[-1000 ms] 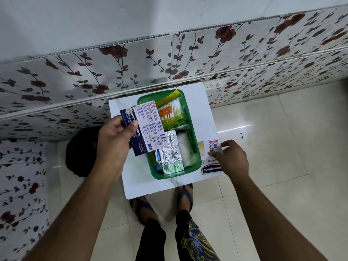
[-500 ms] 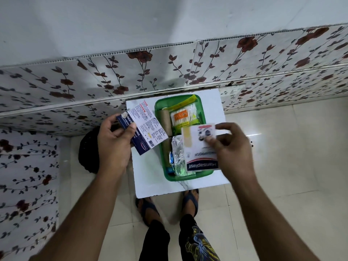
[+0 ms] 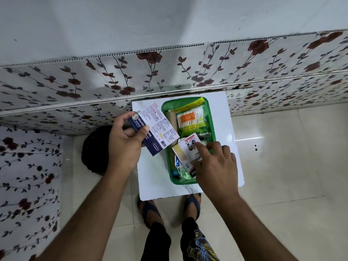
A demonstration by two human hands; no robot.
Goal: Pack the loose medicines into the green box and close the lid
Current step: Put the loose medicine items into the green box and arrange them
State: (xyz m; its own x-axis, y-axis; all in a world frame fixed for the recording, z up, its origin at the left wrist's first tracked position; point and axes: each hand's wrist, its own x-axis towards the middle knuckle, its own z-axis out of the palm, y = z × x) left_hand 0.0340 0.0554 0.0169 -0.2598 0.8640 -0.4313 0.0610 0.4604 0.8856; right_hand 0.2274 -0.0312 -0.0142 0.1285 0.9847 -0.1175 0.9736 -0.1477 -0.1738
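Observation:
The open green box (image 3: 211, 123) sits on a small white table (image 3: 230, 132). It holds a pack of cotton swabs (image 3: 190, 120), a brown roll (image 3: 171, 119) and foil strips (image 3: 181, 171). My left hand (image 3: 125, 142) grips a blue-and-white medicine carton (image 3: 157, 129) just left of the box, above the table. My right hand (image 3: 214, 164) presses a white plaster packet (image 3: 187, 150) down onto the contents in the near half of the box; its fingers rest on the packet. No lid is visible.
A flower-patterned tiled wall (image 3: 169, 72) runs right behind the table. A dark round object (image 3: 94, 149) stands on the floor to the table's left. My sandalled feet (image 3: 169, 206) stand at the table's near edge. Glossy floor tiles (image 3: 282, 157) extend to the right.
My right hand lifted the plaster packet from the table's right side, carried it over the box and lowered it onto the contents. My left hand kept holding the carton.

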